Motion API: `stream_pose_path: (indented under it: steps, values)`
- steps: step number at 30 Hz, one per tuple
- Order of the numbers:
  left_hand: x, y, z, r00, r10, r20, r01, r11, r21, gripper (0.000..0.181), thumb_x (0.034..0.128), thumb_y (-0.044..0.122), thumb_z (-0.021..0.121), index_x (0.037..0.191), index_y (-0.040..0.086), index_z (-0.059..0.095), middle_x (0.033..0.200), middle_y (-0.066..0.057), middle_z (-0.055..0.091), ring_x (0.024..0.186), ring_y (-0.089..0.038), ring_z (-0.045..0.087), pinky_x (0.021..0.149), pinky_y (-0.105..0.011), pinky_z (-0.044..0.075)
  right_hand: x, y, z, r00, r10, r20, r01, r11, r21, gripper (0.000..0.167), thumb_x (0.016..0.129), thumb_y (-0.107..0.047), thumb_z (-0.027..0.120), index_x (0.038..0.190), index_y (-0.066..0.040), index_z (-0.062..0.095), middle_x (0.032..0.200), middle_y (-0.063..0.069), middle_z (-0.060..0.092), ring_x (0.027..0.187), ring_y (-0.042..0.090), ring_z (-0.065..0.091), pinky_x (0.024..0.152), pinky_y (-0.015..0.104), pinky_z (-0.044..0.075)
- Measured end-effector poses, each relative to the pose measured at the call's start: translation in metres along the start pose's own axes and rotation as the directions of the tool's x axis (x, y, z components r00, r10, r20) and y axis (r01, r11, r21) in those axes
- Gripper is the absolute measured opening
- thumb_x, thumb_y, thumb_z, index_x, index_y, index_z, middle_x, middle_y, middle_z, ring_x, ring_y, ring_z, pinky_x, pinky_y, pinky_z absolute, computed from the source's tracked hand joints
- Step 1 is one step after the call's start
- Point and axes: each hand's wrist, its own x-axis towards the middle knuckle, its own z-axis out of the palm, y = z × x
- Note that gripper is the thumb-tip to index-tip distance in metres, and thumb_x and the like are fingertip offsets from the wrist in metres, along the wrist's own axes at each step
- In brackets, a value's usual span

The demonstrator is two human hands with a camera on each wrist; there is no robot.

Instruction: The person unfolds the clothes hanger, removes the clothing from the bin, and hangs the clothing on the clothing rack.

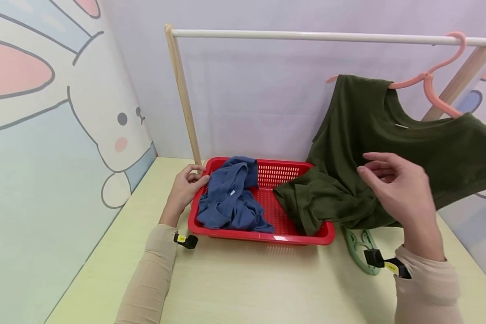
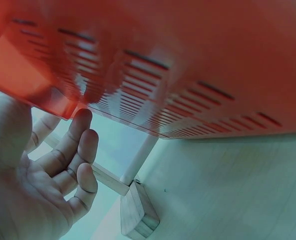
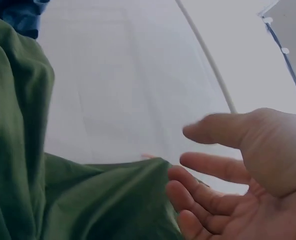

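My left hand [image 1: 184,189] holds the left rim of a red plastic basket [image 1: 263,236], thumb on top. In the left wrist view its other fingers [image 2: 70,137] curl beside the slotted basket wall. A crumpled blue garment [image 1: 235,198] lies in the basket's left half. A dark green sleeveless top [image 1: 356,121] hangs at the right on a pink hanger [image 1: 437,101], its lower part draped into the basket. My right hand [image 1: 402,191] is in front of this top, fingers loosely bent and apart from the thumb. In the right wrist view nothing is between them.
A white rail [image 1: 308,35] on wooden posts [image 1: 184,99] runs behind the basket and carries the pink hanger's hook. A green plastic piece [image 1: 362,254] lies on the pale table [image 1: 243,288] under the top. A rabbit-printed wall panel [image 1: 105,108] stands at the left.
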Motion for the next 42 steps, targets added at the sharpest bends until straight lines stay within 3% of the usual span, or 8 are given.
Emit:
stream_pose_path:
  steps: [4, 7, 10, 14, 18, 21, 29, 42]
  values:
    - [0.0, 0.001, 0.0, 1.0, -0.006, 0.003, 0.006, 1.0, -0.002, 0.047, 0.1062, 0.032, 0.079, 0.143, 0.009, 0.063, 0.109, -0.013, 0.077, 0.101, -0.022, 0.068, 0.089, -0.015, 0.058, 0.003, -0.003, 0.015, 0.982, -0.111, 0.152, 0.118, 0.992, -0.038, 0.052, 0.102, -0.036, 0.084, 0.148, -0.015, 0.07, 0.125, 0.011, 0.076, 0.104, 0.017, 0.068, 0.085, 0.014, 0.048]
    - [0.002, 0.001, 0.0, 1.0, -0.01, 0.002, 0.01, 1.0, 0.004, 0.046, 0.1062, 0.033, 0.079, 0.143, 0.01, 0.064, 0.112, -0.016, 0.077, 0.103, -0.024, 0.068, 0.09, -0.015, 0.058, 0.005, -0.002, 0.028, 0.957, -0.157, 0.243, 0.178, 0.982, -0.067, 0.061, 0.098, -0.036, 0.089, 0.15, -0.012, 0.067, 0.128, 0.016, 0.074, 0.111, 0.032, 0.067, 0.09, 0.035, 0.053]
    - [0.002, 0.002, 0.001, 1.0, -0.011, 0.002, 0.011, 1.0, 0.012, 0.046, 0.1059, 0.034, 0.079, 0.142, 0.01, 0.064, 0.113, -0.018, 0.077, 0.104, -0.025, 0.068, 0.089, -0.015, 0.058, 0.008, 0.001, 0.042, 0.936, -0.18, 0.302, 0.212, 0.974, -0.077, 0.064, 0.095, -0.033, 0.092, 0.149, -0.01, 0.067, 0.129, 0.018, 0.072, 0.115, 0.037, 0.067, 0.09, 0.053, 0.054]
    - [0.002, 0.002, 0.001, 1.0, -0.004, 0.004, 0.004, 1.0, 0.012, 0.046, 0.1058, 0.034, 0.08, 0.142, 0.01, 0.064, 0.114, -0.019, 0.077, 0.103, -0.025, 0.068, 0.089, -0.015, 0.058, 0.01, 0.01, 0.063, 0.904, -0.179, 0.389, 0.228, 0.97, -0.082, 0.061, 0.097, -0.026, 0.09, 0.149, -0.006, 0.067, 0.131, 0.022, 0.068, 0.117, 0.039, 0.066, 0.093, 0.059, 0.055]
    - [0.002, 0.001, 0.003, 1.0, 0.003, 0.018, -0.002, 1.0, -0.013, 0.047, 0.106, 0.033, 0.08, 0.143, 0.009, 0.064, 0.11, -0.014, 0.077, 0.102, -0.023, 0.069, 0.089, -0.016, 0.059, 0.008, 0.019, 0.079, 0.882, -0.122, 0.455, 0.184, 0.978, -0.094, 0.06, 0.097, -0.023, 0.086, 0.151, -0.004, 0.066, 0.127, 0.025, 0.06, 0.109, 0.038, 0.063, 0.087, 0.052, 0.056]
    - [0.0, 0.002, 0.003, 1.0, 0.007, 0.024, -0.006, 1.0, -0.019, 0.047, 0.1061, 0.032, 0.079, 0.143, 0.009, 0.063, 0.11, -0.012, 0.078, 0.102, -0.022, 0.069, 0.089, -0.017, 0.06, 0.007, 0.021, 0.084, 0.889, -0.084, 0.451, 0.143, 0.985, -0.099, 0.056, 0.097, -0.021, 0.084, 0.148, -0.005, 0.068, 0.124, 0.025, 0.057, 0.103, 0.034, 0.061, 0.082, 0.047, 0.054]
    - [-0.001, 0.004, 0.001, 1.0, 0.009, 0.008, -0.009, 1.0, -0.006, 0.046, 0.1067, 0.033, 0.078, 0.143, 0.009, 0.063, 0.113, -0.016, 0.077, 0.103, -0.024, 0.068, 0.088, -0.016, 0.059, 0.011, 0.019, 0.095, 0.925, -0.063, 0.375, 0.107, 0.99, -0.097, 0.038, 0.095, -0.018, 0.082, 0.131, -0.008, 0.074, 0.121, 0.021, 0.06, 0.098, 0.031, 0.06, 0.084, 0.046, 0.051]
    - [0.0, -0.002, 0.001, 1.0, 0.003, 0.002, -0.003, 1.0, -0.018, 0.045, 0.1065, 0.032, 0.079, 0.142, 0.009, 0.064, 0.107, -0.011, 0.077, 0.101, -0.023, 0.068, 0.088, -0.016, 0.059, 0.009, 0.015, 0.103, 0.945, -0.074, 0.32, 0.111, 0.989, -0.099, 0.019, 0.096, -0.014, 0.079, 0.114, -0.007, 0.078, 0.112, 0.018, 0.063, 0.101, 0.033, 0.058, 0.085, 0.049, 0.049]
